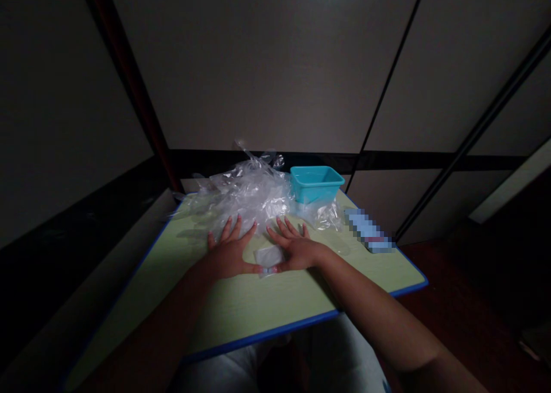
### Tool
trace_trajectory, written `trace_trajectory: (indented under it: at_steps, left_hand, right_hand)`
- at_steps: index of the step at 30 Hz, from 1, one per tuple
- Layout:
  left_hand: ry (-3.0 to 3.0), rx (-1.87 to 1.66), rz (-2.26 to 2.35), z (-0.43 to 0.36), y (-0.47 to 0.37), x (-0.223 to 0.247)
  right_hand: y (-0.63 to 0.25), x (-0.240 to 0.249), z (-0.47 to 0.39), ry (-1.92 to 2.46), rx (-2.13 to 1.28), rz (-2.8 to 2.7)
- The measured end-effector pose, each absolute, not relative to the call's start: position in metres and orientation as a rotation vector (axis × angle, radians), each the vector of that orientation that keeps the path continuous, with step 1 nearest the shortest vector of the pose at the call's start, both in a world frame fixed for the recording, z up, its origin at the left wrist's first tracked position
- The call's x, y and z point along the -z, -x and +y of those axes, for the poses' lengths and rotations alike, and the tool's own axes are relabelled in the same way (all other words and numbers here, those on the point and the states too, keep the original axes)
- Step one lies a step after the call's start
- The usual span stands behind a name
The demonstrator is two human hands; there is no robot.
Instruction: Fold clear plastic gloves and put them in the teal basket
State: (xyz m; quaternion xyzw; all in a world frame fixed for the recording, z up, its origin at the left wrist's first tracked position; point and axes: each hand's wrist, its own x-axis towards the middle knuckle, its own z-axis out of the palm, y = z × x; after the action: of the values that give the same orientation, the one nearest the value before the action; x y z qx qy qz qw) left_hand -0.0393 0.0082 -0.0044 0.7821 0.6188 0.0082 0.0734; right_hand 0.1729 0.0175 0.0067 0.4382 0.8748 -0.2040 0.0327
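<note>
Fingers spread, my left hand (230, 252) is over the table, its fingertips at the near edge of a heap of clear plastic bags (253, 189). My right hand (297, 249) is spread in the same way beside it, fingers pointing at the heap. Between the two hands lies a small whitish, see-through packet (271, 256). Both thumbs come together at its near edge and seem to touch it; whether they press it down I cannot tell. Nothing is gripped in either hand.
A turquoise plastic basket (316, 183) stands at the back of the pale green table (258, 312), which has a blue edge. A crumpled clear bag (327, 215) lies before the basket. A blurred light-blue item (369, 231) is at the right. Cabinet panels (267, 66) rise behind.
</note>
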Motion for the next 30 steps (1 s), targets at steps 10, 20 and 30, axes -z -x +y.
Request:
trace_trajectory:
  at_steps: [10,20,30]
  left_hand:
    - [-2.336,-0.041,1.863,0.008,0.037,0.003]
    - [-2.39,-0.134,1.845,0.006,0.039,0.002]
    - [-2.348,-0.023,1.792,0.005,0.033,0.002]
  right_hand:
    - [-0.184,-0.016,0.023,-1.455,0.666,2.575]
    - [-0.177,-0.013,0.021,-1.467,0.707,2.7]
    - [-0.176,-0.008,0.026,-1.478,0.645,2.639]
